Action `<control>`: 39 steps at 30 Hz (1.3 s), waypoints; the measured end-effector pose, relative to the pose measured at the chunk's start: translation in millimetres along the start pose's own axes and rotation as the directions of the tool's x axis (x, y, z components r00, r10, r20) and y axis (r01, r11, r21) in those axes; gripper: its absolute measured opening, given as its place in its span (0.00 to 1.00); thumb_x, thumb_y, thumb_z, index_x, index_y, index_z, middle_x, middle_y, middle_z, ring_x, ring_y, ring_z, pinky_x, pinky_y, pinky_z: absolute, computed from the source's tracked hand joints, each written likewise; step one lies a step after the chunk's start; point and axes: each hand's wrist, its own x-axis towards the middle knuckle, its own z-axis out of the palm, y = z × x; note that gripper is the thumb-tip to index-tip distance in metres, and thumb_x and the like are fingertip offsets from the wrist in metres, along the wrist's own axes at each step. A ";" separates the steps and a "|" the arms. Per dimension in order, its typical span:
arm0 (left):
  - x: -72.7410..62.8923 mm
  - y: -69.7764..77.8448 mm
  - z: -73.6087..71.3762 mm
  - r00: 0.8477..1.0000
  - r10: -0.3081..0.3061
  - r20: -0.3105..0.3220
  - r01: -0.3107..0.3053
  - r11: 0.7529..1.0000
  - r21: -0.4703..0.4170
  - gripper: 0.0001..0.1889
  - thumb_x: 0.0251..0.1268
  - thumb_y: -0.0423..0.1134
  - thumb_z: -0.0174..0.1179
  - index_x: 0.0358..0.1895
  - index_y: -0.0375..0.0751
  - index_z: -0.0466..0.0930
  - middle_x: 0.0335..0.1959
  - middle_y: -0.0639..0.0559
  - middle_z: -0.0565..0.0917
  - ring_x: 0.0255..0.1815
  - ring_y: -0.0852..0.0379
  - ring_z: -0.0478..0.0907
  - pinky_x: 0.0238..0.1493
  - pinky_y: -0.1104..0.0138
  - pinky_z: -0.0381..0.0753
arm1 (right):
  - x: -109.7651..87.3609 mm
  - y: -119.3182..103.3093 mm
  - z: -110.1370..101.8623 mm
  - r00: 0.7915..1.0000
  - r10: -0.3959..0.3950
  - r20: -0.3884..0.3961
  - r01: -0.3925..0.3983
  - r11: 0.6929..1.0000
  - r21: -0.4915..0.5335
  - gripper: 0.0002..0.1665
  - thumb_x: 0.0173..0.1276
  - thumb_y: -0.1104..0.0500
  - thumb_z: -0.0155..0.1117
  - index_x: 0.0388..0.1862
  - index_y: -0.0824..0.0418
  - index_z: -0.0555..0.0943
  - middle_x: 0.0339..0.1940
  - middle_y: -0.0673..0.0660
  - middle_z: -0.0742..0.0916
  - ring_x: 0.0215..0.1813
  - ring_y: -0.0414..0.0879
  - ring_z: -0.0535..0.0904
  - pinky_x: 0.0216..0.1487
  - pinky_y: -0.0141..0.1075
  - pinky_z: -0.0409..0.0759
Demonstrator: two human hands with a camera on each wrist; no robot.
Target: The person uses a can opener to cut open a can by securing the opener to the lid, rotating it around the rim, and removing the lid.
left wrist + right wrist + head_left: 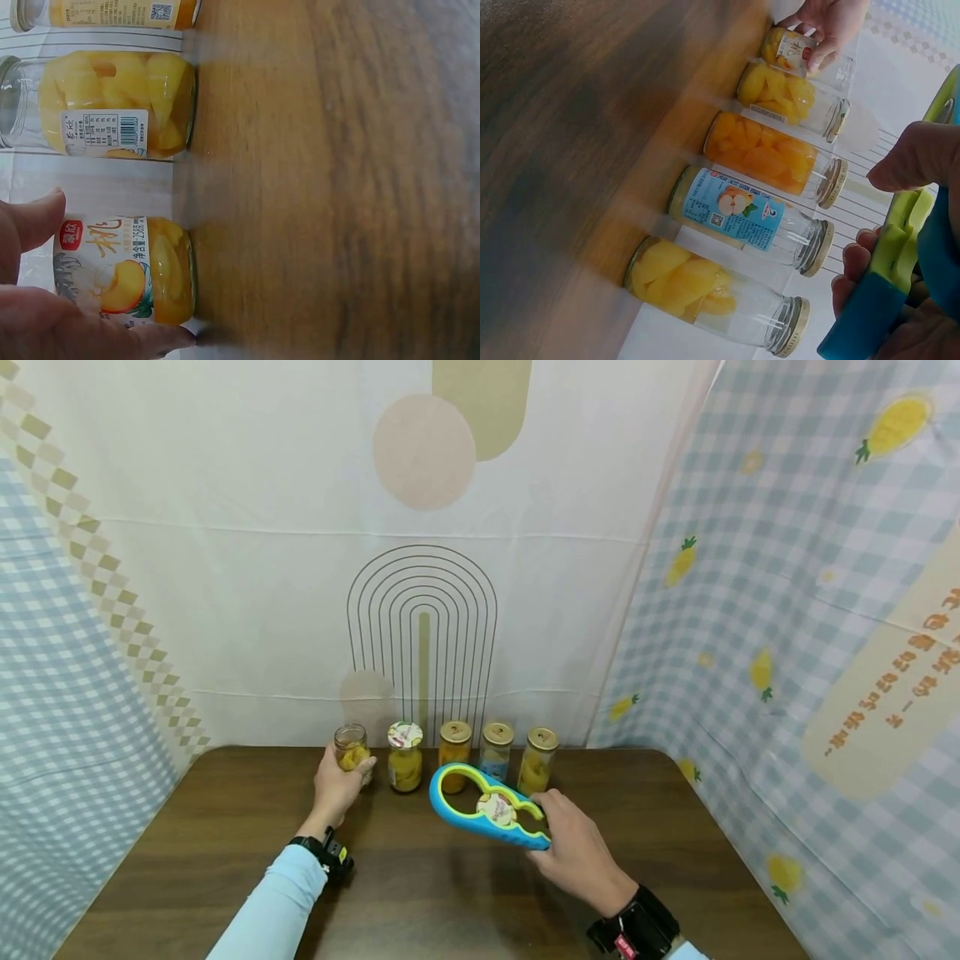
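Note:
At the left end of a row of jars, my left hand (339, 789) grips a small glass jar of yellow peach pieces (351, 752). Its mouth shows bare glass with no lid, and its base is at the tabletop. A peach-printed label (105, 266) faces the left wrist view. My right hand (577, 847) holds a blue and lime-green jar opener (468, 827) by its handle end, above the table. Within the opener's frame shows a white patterned jar lid (497, 808). Fingers and thumb (915, 157) wrap the opener's handles.
Beside the held jar stand a jar with a white patterned lid (405, 760), an orange-fruit jar (454, 743), a blue-labelled jar (735, 210) and a yellow-fruit jar (537, 764). The brown table (405, 893) meets a printed cloth (285, 610) behind; checked cloth (720, 652) hangs on both sides.

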 end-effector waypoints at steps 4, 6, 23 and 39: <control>-2.2 0.3 -1.2 1.000 0.004 -0.012 -0.004 1.000 0.001 0.38 0.78 0.47 0.66 0.82 0.42 0.58 0.77 0.34 0.70 0.76 0.34 0.69 0.76 0.39 0.72 | 1.1 0.0 -1.5 1.000 -0.019 -0.011 0.019 1.000 0.001 0.33 0.56 0.56 0.86 0.60 0.58 0.81 0.46 0.47 0.83 0.42 0.37 0.74 0.43 0.33 0.76; -3.8 -0.7 -2.9 1.000 0.000 -0.022 0.000 1.000 0.005 0.43 0.76 0.48 0.68 0.84 0.42 0.54 0.79 0.33 0.68 0.78 0.33 0.68 0.77 0.38 0.71 | 2.4 -0.7 -2.6 0.999 -0.034 -0.021 0.034 0.999 -0.001 0.33 0.57 0.56 0.86 0.59 0.58 0.81 0.46 0.47 0.83 0.42 0.36 0.75 0.43 0.33 0.77; -98.9 21.4 0.9 0.981 0.098 -0.169 -0.091 0.995 0.050 0.34 0.69 0.46 0.74 0.71 0.33 0.72 0.69 0.34 0.76 0.68 0.37 0.75 0.68 0.47 0.76 | 10.1 -9.4 -9.3 0.989 -0.117 -0.087 0.115 0.993 -0.028 0.35 0.54 0.55 0.89 0.58 0.58 0.81 0.45 0.47 0.83 0.42 0.36 0.74 0.42 0.32 0.76; -152.3 24.5 29.3 0.983 0.088 0.161 -0.072 0.992 -0.104 0.05 0.70 0.40 0.72 0.41 0.43 0.90 0.39 0.52 0.92 0.41 0.63 0.87 0.47 0.72 0.84 | 15.7 -24.9 -13.1 0.979 -0.161 -0.120 0.159 0.987 -0.026 0.37 0.50 0.59 0.89 0.58 0.60 0.82 0.45 0.50 0.84 0.43 0.39 0.76 0.44 0.36 0.80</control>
